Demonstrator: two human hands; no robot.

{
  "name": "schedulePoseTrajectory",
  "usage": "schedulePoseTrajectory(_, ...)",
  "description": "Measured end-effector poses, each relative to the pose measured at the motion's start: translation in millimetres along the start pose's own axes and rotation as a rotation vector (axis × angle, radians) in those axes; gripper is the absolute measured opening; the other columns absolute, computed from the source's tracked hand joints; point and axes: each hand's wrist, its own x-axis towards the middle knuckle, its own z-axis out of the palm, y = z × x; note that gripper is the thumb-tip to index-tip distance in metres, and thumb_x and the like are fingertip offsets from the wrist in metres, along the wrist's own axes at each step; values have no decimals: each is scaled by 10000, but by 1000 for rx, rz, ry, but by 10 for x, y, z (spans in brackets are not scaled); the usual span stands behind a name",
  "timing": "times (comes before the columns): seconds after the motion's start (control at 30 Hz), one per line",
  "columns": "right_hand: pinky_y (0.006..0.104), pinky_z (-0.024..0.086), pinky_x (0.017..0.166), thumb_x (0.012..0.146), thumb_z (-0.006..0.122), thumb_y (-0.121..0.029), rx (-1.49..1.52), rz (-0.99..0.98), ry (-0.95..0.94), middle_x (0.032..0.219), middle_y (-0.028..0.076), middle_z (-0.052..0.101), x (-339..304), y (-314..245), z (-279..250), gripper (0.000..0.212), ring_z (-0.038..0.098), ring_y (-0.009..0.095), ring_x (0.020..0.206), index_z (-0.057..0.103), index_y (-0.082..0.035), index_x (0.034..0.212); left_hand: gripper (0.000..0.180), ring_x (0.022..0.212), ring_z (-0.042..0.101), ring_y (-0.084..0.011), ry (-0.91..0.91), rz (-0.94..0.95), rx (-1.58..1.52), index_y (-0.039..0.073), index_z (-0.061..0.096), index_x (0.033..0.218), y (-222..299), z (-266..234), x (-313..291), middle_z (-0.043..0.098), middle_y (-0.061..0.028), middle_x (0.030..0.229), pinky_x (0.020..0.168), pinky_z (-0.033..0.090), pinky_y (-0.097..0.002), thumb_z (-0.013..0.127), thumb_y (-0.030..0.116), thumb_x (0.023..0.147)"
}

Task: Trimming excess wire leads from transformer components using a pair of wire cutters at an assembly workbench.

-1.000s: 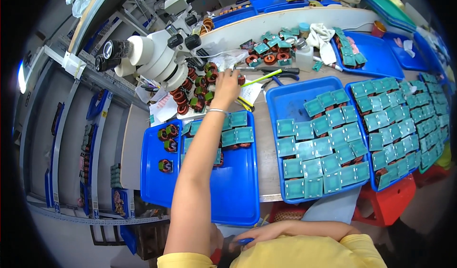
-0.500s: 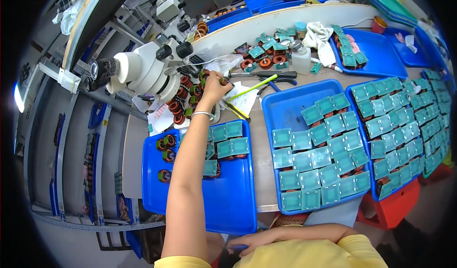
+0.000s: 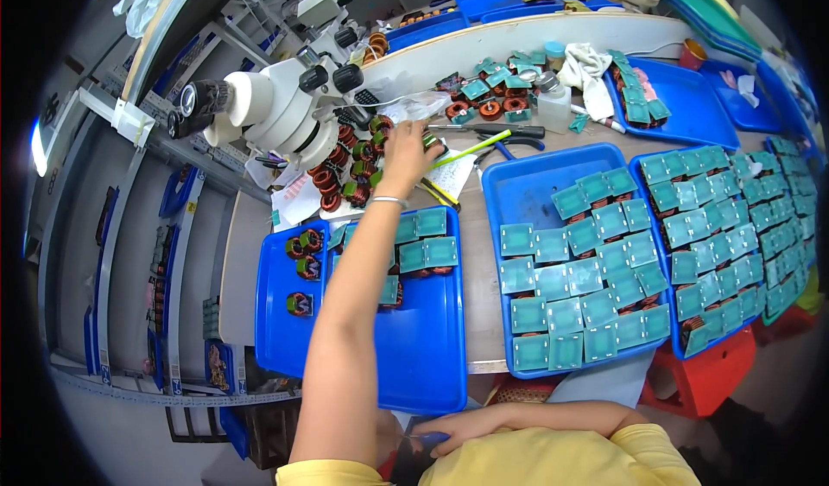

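My left hand (image 3: 404, 156) reaches out over the bench beside the microscope. Its thumb and fingers lie around a green-and-copper ring coil (image 3: 433, 144); fingertip contact is partly hidden. Other wound ring coils (image 3: 355, 190), red-brown and green, crowd next to this hand on its left. My right hand (image 3: 453, 432) rests low in front of my body, closed around a blue-handled tool (image 3: 430, 439) whose working end is hidden. Below my left forearm lies a blue tray (image 3: 410, 348) with coils on teal square boards (image 3: 440, 251). A few bare coils (image 3: 300, 304) sit at its left side.
A white microscope (image 3: 281, 123) stands at the left. Pliers (image 3: 509, 143), a yellow-green stick (image 3: 471, 150) and a white bottle (image 3: 554, 108) lie or stand beyond. Right of centre, blue trays (image 3: 527, 188) hold many teal boards. A red stool (image 3: 708, 374) stands below.
The view has shifted slightly, so the bench appears a little further right. My left hand stays among the coils, its fingers stretched a bit further out. My right hand keeps its place.
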Motion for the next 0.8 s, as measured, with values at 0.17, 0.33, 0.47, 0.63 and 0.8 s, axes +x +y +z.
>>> schedulePoseTrajectory(0.17, 309, 345, 928, 863, 549, -183, -6, 85, -49, 1116, 91, 493, -27, -61, -6, 339, 436, 181, 1089, 450, -28, 1149, 281, 873, 602, -285, -226, 4, -189, 14, 590, 1015, -19, -865, -439, 603, -161, 947, 779, 469, -341, 646, 127, 764)
schedulePoseTrajectory(0.33, 311, 372, 876, 865, 550, -224, -81, 70, 70, 1083, 96, 510, -161, -249, 114, 318, 471, 197, 1029, 474, -54, 1123, 333, 987, 552, -287, -346, -25, -251, 9, 588, 1020, 279, -1433, -1205, 590, -142, 1012, 875, 423, -350, 684, 183, 753)
schedulePoseTrajectory(0.47, 314, 366, 922, 879, 531, -171, -170, 127, 171, 1142, 93, 512, -376, -442, 146, 335, 481, 205, 1085, 460, -52, 1184, 505, 1141, 422, -343, -308, 23, -9, 29, 582, 1057, 492, -1520, -1863, 494, -157, 1182, 966, 352, -444, 759, 269, 650)
schedulePoseTrajectory(0.63, 300, 408, 852, 878, 544, -221, -198, 233, 264, 1069, 99, 554, -592, -750, 277, 327, 525, 194, 975, 475, -25, 1131, 428, 1221, 373, -339, -121, 14, 84, 28, 535, 1121, 577, -1302, -2345, 477, -134, 1226, 1043, 257, -494, 678, 84, 722)
schedulePoseTrajectory(0.8, 311, 405, 886, 870, 536, -159, -267, 84, 527, 1033, 85, 577, -693, -1011, 378, 271, 543, 179, 990, 493, -22, 1100, 406, 1182, 410, -315, -130, 63, 18, 41, 533, 1099, 582, -1322, -2437, 516, -116, 1172, 1032, 260, -495, 673, 62, 719)
